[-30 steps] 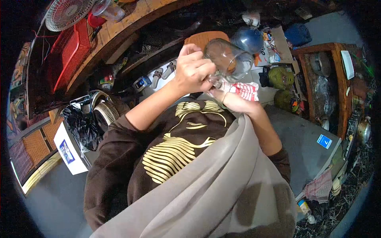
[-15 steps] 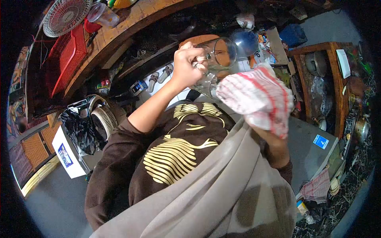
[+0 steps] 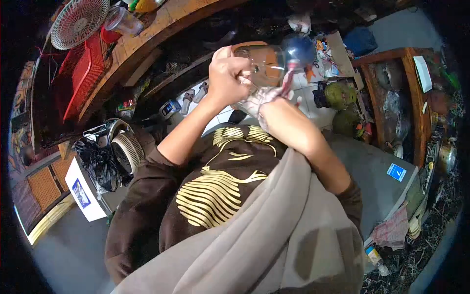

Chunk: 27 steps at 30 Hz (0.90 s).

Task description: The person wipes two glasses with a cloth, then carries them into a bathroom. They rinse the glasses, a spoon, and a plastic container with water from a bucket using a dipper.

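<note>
A clear glass mug point(image 3: 271, 61) is held up in front of my chest, its open end toward the right. My left hand point(image 3: 227, 76) is closed around its handle side. Against the underside and rim of the mug lies a white cloth with red stripes point(image 3: 252, 100), bunched and partly smeared by motion. My right hand point(image 3: 276, 108) grips this cloth close beside my left hand. The cloth and the wrist hide most of its fingers.
On the left stands a wooden table point(image 3: 161, 29) with a white woven basket point(image 3: 80, 22) and a red plastic basket point(image 3: 83, 81). A fan point(image 3: 128, 149) and black plastic bag point(image 3: 100, 161) are at lower left. A wooden rack point(image 3: 413, 108) stands right.
My right hand has swung left with the cloth, from beside the mug to against it. My left hand and the mug have shifted slightly left.
</note>
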Each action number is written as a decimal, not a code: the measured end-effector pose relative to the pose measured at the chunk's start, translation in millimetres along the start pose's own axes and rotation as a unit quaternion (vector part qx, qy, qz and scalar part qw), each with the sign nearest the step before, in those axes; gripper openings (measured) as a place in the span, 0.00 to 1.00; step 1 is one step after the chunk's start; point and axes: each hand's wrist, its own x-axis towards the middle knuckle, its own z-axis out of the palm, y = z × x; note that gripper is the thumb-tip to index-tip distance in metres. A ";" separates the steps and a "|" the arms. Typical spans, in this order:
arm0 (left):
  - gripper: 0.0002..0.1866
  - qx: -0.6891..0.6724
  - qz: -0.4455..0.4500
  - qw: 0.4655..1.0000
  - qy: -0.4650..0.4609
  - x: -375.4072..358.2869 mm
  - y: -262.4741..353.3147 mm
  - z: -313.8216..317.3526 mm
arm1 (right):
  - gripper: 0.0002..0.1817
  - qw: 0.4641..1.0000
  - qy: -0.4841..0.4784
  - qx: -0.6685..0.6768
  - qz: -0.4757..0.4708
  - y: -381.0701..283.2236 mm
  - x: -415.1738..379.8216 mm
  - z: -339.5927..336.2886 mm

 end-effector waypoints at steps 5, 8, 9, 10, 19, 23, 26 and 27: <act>0.08 -0.048 0.063 0.997 -0.002 -3.3 7.4 0.2 | 0.11 0.996 -0.062 -0.066 -0.003 7.6 7.3 26.5; 0.08 -0.068 0.046 0.997 -0.003 -5.9 11.3 -1.6 | 0.11 0.924 -0.314 0.164 0.146 -11.6 28.8 -3.7; 0.09 -0.075 0.045 0.996 0.000 -5.8 11.7 -2.9 | 0.12 0.975 -0.199 -0.017 -0.100 17.1 25.4 35.6; 0.09 -0.081 0.044 0.996 0.004 -5.2 11.1 -4.8 | 0.13 0.989 -0.045 0.074 -0.121 27.9 20.7 58.4; 0.07 -0.008 0.117 0.991 0.063 0.7 11.1 -13.7 | 0.12 0.972 -0.197 0.065 0.115 -15.7 32.0 3.3; 0.08 -0.042 0.013 0.995 0.093 2.7 -7.4 -3.6 | 0.13 0.872 -0.070 0.459 0.153 -0.2 11.7 -2.9; 0.05 -0.070 -0.203 0.971 0.108 -2.0 -16.4 0.3 | 0.14 0.904 -0.002 0.417 0.096 -12.5 -3.8 -35.9; 0.06 -0.101 -0.268 0.952 0.107 -2.0 -16.4 2.9 | 0.14 0.956 0.055 0.287 0.020 -11.2 -1.6 -32.7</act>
